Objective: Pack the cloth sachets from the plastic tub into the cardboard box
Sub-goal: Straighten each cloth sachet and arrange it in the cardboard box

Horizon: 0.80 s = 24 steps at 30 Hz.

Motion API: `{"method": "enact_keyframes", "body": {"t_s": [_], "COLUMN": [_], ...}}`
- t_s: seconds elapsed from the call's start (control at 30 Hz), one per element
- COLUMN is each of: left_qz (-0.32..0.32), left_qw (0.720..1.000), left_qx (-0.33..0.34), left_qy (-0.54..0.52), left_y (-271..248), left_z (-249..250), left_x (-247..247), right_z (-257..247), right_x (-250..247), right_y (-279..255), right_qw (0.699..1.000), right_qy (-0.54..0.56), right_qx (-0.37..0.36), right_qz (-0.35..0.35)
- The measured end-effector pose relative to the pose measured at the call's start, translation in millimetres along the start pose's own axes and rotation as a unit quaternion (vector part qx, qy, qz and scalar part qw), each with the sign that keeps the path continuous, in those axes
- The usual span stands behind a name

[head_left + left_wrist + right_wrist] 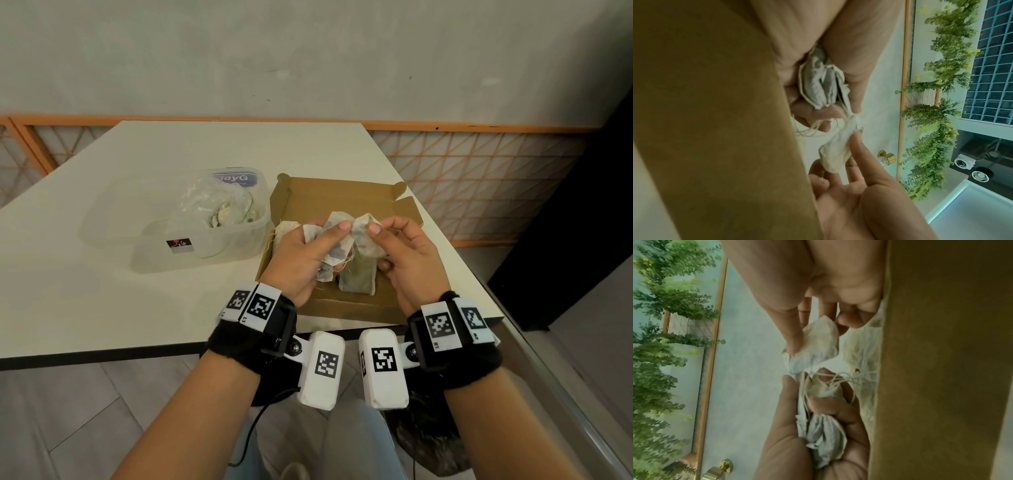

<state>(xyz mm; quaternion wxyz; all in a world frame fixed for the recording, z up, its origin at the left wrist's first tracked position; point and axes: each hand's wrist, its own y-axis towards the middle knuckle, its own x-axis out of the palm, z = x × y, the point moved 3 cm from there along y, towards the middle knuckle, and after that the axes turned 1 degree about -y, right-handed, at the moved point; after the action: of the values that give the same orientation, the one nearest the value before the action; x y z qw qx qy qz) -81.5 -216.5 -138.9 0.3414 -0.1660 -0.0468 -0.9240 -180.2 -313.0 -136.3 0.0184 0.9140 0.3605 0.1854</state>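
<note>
Your left hand [301,255] clutches a bunch of sachets [334,253]; your right hand [407,260] pinches one sachet [364,228] off its right side. Both hover directly over the cardboard box [346,202], its long axis near-to-far. Plastic tub [191,246] sits left, nearer your left hand.

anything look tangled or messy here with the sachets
Yes. The left hand grips a crumpled bunch of sachets whose loose strings are snarled together, while the right hand pinches one sachet away from it. Nothing looks spilled or torn.

Crumpled cloth sachets [334,255] bunched above open cardboard box [404,209]; clear plastic tub [205,240] w/ more just left.
</note>
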Motion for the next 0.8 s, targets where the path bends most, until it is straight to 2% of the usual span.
{"method": "enact_keyframes", "body": {"t_s": [0.13,0.27,0.37,0.5,0.6,0.7,0.8], "left_qz": [0.002,0.017,0.0,0.031,0.029,-0.002,-0.009], "left_qw": [1.0,0.997,0.993,0.994,0.997,0.998,0.998], "left_qx": [-0.003,-0.04,-0.074,-0.078,-0.057,-0.036,-0.029], "left_qy": [-0.005,-0.07,-0.089,-0.076,-0.053,-0.049,-0.048], "left_y": [1.1,3.4,3.1,5.9,6.7,3.1,2.3], "left_z": [-0.1,0.8,2.9,1.3,-0.7,0.2,1.4], "left_x": [-1.0,-5.2,-5.4,-7.6,-6.8,-2.4,-2.8], "right_z": [6.9,11.4,12.1,9.8,7.5,7.7,9.4], "right_x": [0.7,-3.5,-7.4,-5.1,-1.6,-0.6,2.7], "right_y": [2.2,5.0,6.7,3.1,0.0,-0.4,-0.6], "right_qw": [0.998,0.992,0.992,0.994,0.993,0.987,0.968], "right_qy": [-0.06,-0.114,-0.112,-0.105,-0.116,-0.159,-0.246], "right_qx": [0.022,0.029,0.025,0.003,0.004,0.012,0.004], "right_qz": [-0.012,0.035,0.055,0.015,-0.013,-0.016,-0.042]}}
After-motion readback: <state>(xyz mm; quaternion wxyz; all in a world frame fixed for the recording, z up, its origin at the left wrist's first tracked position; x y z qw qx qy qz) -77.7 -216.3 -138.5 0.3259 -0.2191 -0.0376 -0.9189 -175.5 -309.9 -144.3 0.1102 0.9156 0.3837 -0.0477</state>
